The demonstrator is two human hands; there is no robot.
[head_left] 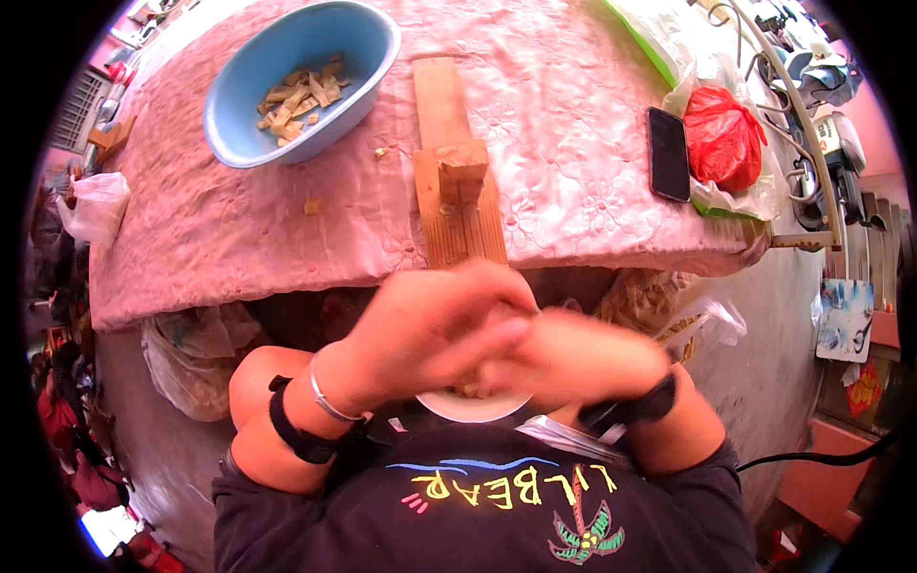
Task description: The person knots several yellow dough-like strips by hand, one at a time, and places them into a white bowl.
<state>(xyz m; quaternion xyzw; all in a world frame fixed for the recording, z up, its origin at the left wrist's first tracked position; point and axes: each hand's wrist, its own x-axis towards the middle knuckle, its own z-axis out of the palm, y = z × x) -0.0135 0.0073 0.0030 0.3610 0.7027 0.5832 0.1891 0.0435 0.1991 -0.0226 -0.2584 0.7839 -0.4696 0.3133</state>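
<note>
Left hand (420, 329) and right hand (564, 358) | pressed together, blurred, finger spread cannot be told | over white bowl (475, 408), near, in lap | far left: blue basin (301, 81) of strips | centre: wooden board (457, 191)

Head camera looks steeply down, close above lap.
</note>
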